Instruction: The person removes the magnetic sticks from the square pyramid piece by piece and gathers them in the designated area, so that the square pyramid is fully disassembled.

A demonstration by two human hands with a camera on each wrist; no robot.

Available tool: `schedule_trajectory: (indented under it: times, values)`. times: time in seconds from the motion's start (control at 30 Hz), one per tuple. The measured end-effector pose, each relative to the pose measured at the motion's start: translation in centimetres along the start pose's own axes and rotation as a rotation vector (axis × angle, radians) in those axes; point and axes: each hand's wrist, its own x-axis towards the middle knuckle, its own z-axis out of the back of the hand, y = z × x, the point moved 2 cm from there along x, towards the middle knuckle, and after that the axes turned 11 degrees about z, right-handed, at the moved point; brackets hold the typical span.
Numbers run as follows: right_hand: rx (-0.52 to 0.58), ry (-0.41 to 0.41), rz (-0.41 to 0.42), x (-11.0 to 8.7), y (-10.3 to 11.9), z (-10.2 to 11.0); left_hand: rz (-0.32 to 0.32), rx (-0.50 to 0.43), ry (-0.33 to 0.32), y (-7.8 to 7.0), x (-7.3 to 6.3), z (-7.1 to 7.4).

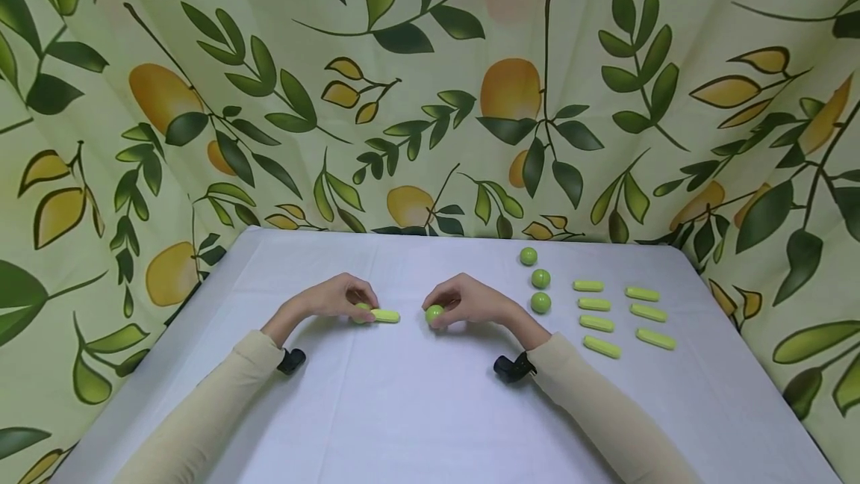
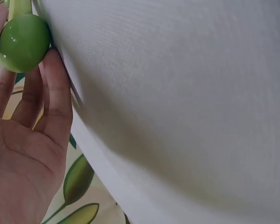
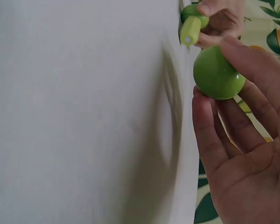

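My left hand (image 1: pixel 336 297) pinches a glossy green ball (image 2: pixel 24 43) between thumb and fingers, just over the white-covered table. From that ball a short yellow-green stick (image 1: pixel 386 316) points right, toward the other hand; its free end shows a small pale dot in the right wrist view. A second green ball (image 3: pixel 218 73) is held by the thumb and fingertips of my right hand (image 1: pixel 475 300). A gap separates this ball from the stick's free end. In the head view the fingers partly cover both balls.
Three green balls (image 1: pixel 540 279) stand in a column at the back right of the table (image 1: pixel 403 409). Right of them, several yellow-green sticks (image 1: pixel 596 323) lie in two columns. A leaf-patterned curtain (image 1: pixel 430 133) hangs behind and beside the table.
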Motion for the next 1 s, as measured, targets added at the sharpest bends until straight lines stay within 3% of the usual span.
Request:
schedule_trajectory:
  times: [0.17, 0.43, 1.0]
  values:
    - [0.029, -0.039, 0.001, -2.2, 0.1, 1.9, -0.025, -0.002, -0.002, 0.1, -0.6, 0.4]
    - [0.021, -0.128, -0.004, -5.2, 0.4, 4.0, 0.006, -0.082, -0.002, 0.9, -1.6, 1.0]
    - [-0.003, -0.179, -0.068, -12.4, 0.2, 6.2, 0.020, -0.089, -0.001, 1.2, -1.7, 1.1]
